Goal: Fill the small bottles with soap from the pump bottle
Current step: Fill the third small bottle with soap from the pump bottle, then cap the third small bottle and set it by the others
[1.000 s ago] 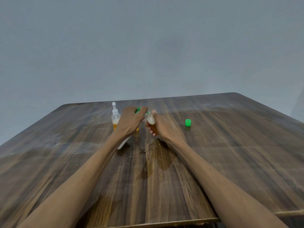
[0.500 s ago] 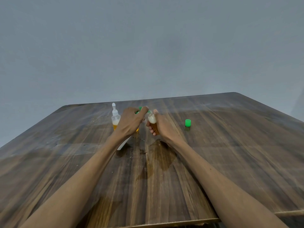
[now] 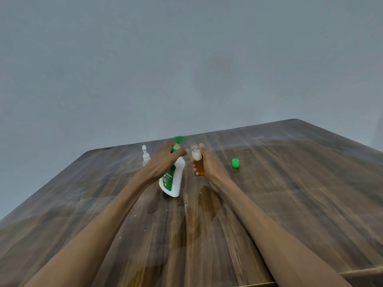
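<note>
My left hand [image 3: 163, 161] grips the neck of a white pump bottle [image 3: 173, 179] with a green label and green pump head; the bottle tilts to the right with its base on the table. Just right of the pump nozzle, my right hand [image 3: 209, 162] holds a small clear bottle [image 3: 198, 162], uncapped, amber liquid below and white foam near its top. A second small bottle [image 3: 145, 156] with a white dropper tip stands behind my left hand, partly hidden.
A loose green cap [image 3: 235, 163] lies on the wooden table [image 3: 290, 193] to the right of my right hand. A wet stain [image 3: 209, 201] marks the wood under my right wrist. A plain grey wall rises behind the table's far edge.
My left hand has lifted off the pump head and slid back, exposing the green pump and white body. The pump bottle now leans right. The small bottle stays in my right hand.
</note>
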